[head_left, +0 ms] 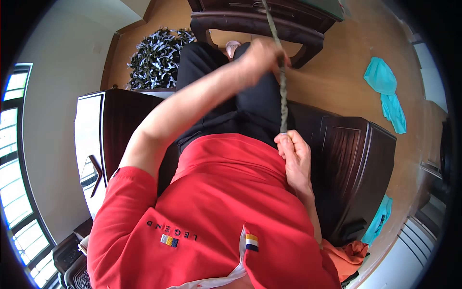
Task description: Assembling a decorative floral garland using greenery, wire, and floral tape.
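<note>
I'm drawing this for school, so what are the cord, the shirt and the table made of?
Cord: maybe plant fibre or cloth, dull-looking, since it is twisted like rope; I can't tell which.
Shirt: seems cloth, smooth and matte, because it lies in soft folds.
Table: likely wood, dark and polished-looking, judging by its moulded edges and curved legs.

This looks like a home, probably its living room. A dark brown wooden desk with thick curved legs [240, 23] stands at the far side, and a dark, panelled wooden furniture piece [342, 149] is at right. At left, a tall dark-framed window [17, 171] sits in a plain pale wall [62, 58]; the smooth floor is tan [332, 94].
</note>
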